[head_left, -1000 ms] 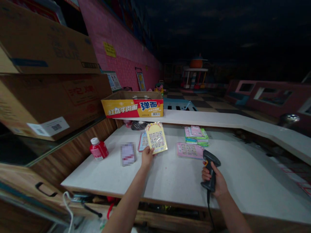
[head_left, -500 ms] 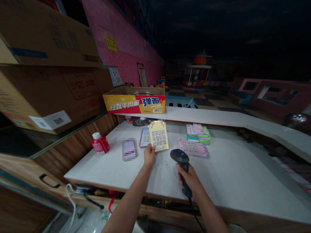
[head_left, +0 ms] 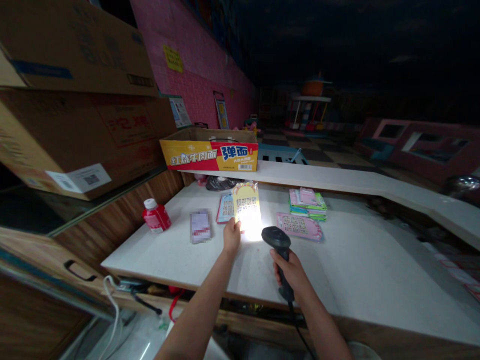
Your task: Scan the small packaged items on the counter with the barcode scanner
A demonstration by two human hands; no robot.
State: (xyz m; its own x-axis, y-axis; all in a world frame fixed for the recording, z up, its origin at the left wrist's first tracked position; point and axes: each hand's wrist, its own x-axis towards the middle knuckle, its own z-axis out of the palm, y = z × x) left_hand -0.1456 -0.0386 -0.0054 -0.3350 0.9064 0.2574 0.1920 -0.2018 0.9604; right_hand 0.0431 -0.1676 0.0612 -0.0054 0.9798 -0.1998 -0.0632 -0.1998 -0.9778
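Observation:
Between the thumb and fingers of my left hand [head_left: 232, 236] is the lower left edge of a yellow card packet [head_left: 246, 200], printed with rows of small pictures. White light falls on its lower half. My right hand [head_left: 289, 270] is wrapped round the handle of a black barcode scanner [head_left: 276, 237], whose head points at the packet. Partly behind the yellow packet lies a blue packet [head_left: 225, 208]. A pink packet [head_left: 299, 227] rests to the right of the scanner, in front of a stack of green and pink packets [head_left: 308, 204].
On the white desk [head_left: 165, 255] stand a red bottle [head_left: 156, 216] and a blurred-out flat item [head_left: 200, 226]. A yellow and red noodle carton [head_left: 213, 156] sits on the raised ledge [head_left: 322, 175]. Large cardboard boxes [head_left: 93, 135] are stacked at left. The scanner's cable [head_left: 296, 322] hangs over the front edge.
The scanner's light has come on and brightens the lower part of the yellow packet. Both hands keep their holds; the view has shifted slightly.

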